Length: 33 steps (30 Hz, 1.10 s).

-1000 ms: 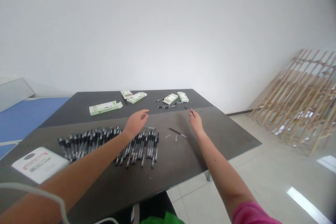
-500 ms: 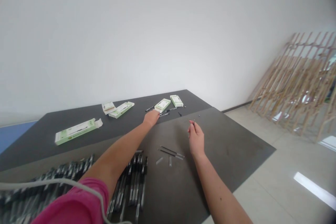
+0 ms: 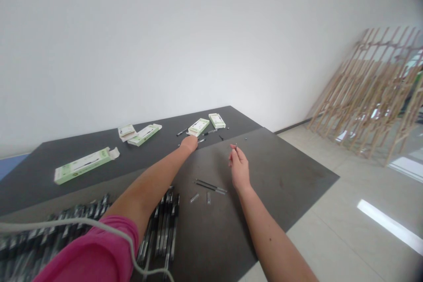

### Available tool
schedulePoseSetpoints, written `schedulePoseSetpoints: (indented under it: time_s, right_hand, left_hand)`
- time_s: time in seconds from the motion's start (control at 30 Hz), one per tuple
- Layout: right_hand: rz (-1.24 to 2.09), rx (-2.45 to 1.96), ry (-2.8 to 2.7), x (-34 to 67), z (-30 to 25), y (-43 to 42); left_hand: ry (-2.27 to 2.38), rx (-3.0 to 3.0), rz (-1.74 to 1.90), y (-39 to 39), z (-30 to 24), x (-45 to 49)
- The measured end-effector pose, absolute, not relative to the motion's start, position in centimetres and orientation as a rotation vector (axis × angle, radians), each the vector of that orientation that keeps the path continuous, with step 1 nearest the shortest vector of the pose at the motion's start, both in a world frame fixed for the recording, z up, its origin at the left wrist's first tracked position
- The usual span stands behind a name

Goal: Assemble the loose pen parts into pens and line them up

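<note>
1. Black pen part (image 3: 235, 146), too small to make out in detail, sits near the centre of the frame, pinched at the fingertips (image 3: 233, 151) of the right hand (image 3: 239, 169); the hand's other fingers are loosely curled.
2. Left hand (image 3: 189, 143) reaches toward the upper middle of the frame, close to a white-and-green carton (image 3: 198, 127). Its fingers are hidden behind the hand, so I cannot tell whether they are clenched or grasping anything.
3. From where I stand, the step in hand looks like close work with small pen pieces. With a piece this tiny, the next move calls for a steady pinch and a gentle release.
4. That carton is 1 of 5 spread across the dark table (image 3: 66, 154), from upper left to upper middle. The long carton (image 3: 83, 165) at the left has its end flap lifted, but I cannot see what any of them hold.
5. On the grey sheet (image 3: 280, 172), 2 pens (image 3: 209, 186) and 2 small clear pieces (image 3: 194, 198) lie below the hands. Rows of black pens (image 3: 167, 224) fill the lower left, beneath the left forearm (image 3: 145, 194).
</note>
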State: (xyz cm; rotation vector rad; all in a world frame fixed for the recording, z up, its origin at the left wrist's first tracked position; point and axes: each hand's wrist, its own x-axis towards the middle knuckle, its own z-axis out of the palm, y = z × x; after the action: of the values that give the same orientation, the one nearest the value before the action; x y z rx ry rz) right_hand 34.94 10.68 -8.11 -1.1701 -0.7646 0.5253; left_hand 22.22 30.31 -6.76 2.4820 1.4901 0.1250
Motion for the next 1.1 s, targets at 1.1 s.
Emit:
schedulePoseSetpoints:
  time_s: [1.1]
  right_hand:
    - [0.468, -0.715, -0.767, 21.8, -0.9, -7.2]
  left_hand:
    - [0.639, 0.239, 1.070, -1.8, -0.4, 8.0]
